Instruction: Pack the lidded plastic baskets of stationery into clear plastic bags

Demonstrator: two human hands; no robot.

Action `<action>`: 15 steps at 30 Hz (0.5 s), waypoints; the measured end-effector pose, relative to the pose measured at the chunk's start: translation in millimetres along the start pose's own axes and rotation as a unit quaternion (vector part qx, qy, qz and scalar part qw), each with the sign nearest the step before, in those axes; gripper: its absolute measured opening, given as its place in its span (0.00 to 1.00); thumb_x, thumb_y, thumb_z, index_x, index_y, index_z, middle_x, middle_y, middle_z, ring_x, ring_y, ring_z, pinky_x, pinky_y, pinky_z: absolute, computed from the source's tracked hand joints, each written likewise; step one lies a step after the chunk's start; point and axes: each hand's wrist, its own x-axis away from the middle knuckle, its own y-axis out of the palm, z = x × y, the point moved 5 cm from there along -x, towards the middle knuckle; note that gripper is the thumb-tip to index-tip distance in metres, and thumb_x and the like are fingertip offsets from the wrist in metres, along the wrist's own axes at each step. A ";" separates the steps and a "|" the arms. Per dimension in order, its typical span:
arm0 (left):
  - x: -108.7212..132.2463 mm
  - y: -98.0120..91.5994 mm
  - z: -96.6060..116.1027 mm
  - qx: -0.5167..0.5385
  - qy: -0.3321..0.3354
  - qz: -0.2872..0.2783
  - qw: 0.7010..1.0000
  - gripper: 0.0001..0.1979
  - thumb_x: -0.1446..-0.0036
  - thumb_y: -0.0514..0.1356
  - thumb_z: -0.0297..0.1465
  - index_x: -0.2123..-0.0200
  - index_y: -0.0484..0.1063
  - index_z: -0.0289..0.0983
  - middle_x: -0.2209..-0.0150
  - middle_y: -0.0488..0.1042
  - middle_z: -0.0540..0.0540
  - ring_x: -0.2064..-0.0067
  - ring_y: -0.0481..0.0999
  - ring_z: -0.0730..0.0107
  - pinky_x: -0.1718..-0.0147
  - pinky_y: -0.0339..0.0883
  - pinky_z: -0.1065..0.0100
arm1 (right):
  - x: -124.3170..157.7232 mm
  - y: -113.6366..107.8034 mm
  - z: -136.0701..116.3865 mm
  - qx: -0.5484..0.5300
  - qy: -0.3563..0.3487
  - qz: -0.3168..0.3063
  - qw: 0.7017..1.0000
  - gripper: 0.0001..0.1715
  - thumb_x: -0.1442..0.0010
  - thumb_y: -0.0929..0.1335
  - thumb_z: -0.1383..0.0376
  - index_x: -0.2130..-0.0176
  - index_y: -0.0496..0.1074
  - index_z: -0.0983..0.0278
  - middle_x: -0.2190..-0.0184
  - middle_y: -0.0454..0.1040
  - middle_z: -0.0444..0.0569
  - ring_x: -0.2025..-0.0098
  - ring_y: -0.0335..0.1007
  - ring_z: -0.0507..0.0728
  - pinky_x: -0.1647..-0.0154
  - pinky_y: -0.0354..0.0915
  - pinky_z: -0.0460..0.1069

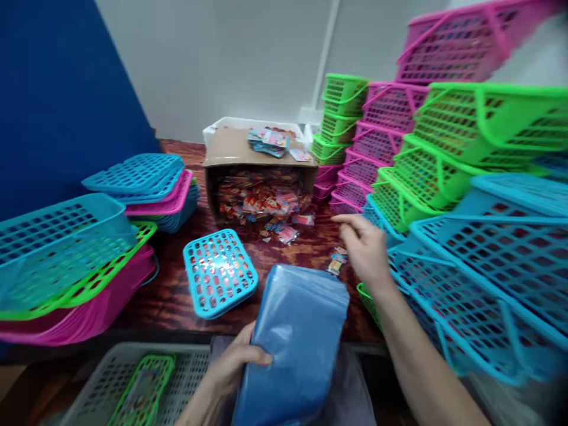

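Observation:
My left hand (244, 361) grips the lower left side of a stack of blue translucent plastic bags (297, 337), thumb on top, in front of my lap. To the right, my right hand (364, 248) hovers over the table with the index finger stretched out and the other fingers partly curled. Nothing shows in it. Just below its fingers lies a small cartoon packet (337, 261) on the wood. A square blue lattice basket lid (220, 273) lies left of the bags, with items faintly visible through its holes.
An open cardboard box (261, 163) full of small packets stands at the back, some spilling out. Filled baskets in green (444, 171), pink (381, 142) and blue (483, 266) pile up on the right. Stacked baskets (66, 254) and blue lids (137, 171) occupy the left. Below sits a grey crate (190, 367).

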 end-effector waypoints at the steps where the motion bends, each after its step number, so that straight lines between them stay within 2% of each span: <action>1: 2.0 -2.1 -1.6 -0.004 -0.002 0.034 0.999 0.30 0.68 0.67 0.23 0.54 0.77 0.33 0.67 0.81 0.44 0.68 0.77 0.61 0.69 0.71 0.67 | 8.8 -0.3 -12.5 -0.016 -0.006 -0.038 0.999 0.15 0.38 0.62 0.66 0.57 0.77 0.63 0.59 0.77 0.49 0.56 0.71 0.57 0.52 0.63 0.51; 2: 3.6 -4.1 -2.6 -0.011 -0.002 0.068 0.998 0.30 0.68 0.68 0.24 0.55 0.77 0.34 0.67 0.81 0.44 0.68 0.78 0.60 0.69 0.71 0.67 | 22.4 -1.1 -22.7 -0.038 -0.001 -0.084 0.996 0.15 0.38 0.62 0.68 0.57 0.77 0.63 0.60 0.77 0.48 0.57 0.70 0.55 0.53 0.63 0.50; 4: 5.0 -6.5 -2.9 -0.022 0.002 0.125 0.992 0.31 0.70 0.70 0.26 0.55 0.77 0.34 0.66 0.82 0.44 0.66 0.79 0.55 0.69 0.72 0.66 | 61.1 -4.5 -30.6 -0.106 0.061 -0.182 0.976 0.15 0.39 0.63 0.70 0.58 0.78 0.62 0.67 0.75 0.45 0.61 0.70 0.53 0.59 0.63 0.47; 6: 3.5 -5.3 -3.0 -0.028 -0.004 0.162 0.986 0.35 0.72 0.73 0.28 0.53 0.76 0.35 0.65 0.82 0.43 0.65 0.80 0.51 0.69 0.73 0.64 | 109.6 -12.4 -22.1 -0.181 0.152 -0.257 0.937 0.14 0.40 0.64 0.70 0.60 0.78 0.63 0.72 0.73 0.43 0.67 0.69 0.51 0.65 0.62 0.45; 7: 1.7 -3.4 -3.7 -0.030 -0.015 0.172 0.985 0.38 0.73 0.74 0.28 0.51 0.75 0.36 0.64 0.82 0.44 0.64 0.81 0.49 0.68 0.73 0.63 | 135.1 -19.1 -11.3 -0.207 0.202 -0.272 0.918 0.12 0.41 0.64 0.69 0.62 0.78 0.64 0.73 0.73 0.43 0.69 0.68 0.50 0.66 0.61 0.44; 10: -6.3 5.7 -7.4 -0.043 -0.054 0.175 0.982 0.47 0.73 0.76 0.30 0.43 0.69 0.40 0.64 0.82 0.45 0.66 0.81 0.48 0.70 0.75 0.60 | 212.7 -50.5 43.0 -0.230 0.372 -0.248 0.865 0.10 0.45 0.66 0.66 0.66 0.76 0.66 0.76 0.74 0.43 0.77 0.62 0.48 0.74 0.56 0.43; 12: -13.2 11.3 -9.4 -0.048 -0.065 0.168 0.982 0.50 0.72 0.76 0.29 0.40 0.66 0.41 0.63 0.82 0.45 0.66 0.81 0.47 0.71 0.75 0.59 | 259.7 -81.2 85.6 -0.256 0.467 -0.171 0.829 0.10 0.49 0.67 0.63 0.67 0.74 0.67 0.78 0.75 0.44 0.81 0.59 0.47 0.78 0.53 0.43; 15: -23.9 14.9 -11.2 -0.043 -0.069 0.172 0.982 0.48 0.71 0.74 0.27 0.41 0.67 0.42 0.64 0.83 0.47 0.67 0.82 0.48 0.73 0.76 0.60 | 310.7 -149.6 143.3 -0.146 0.523 -0.007 0.840 0.11 0.53 0.68 0.61 0.70 0.73 0.66 0.79 0.75 0.45 0.82 0.59 0.47 0.80 0.50 0.43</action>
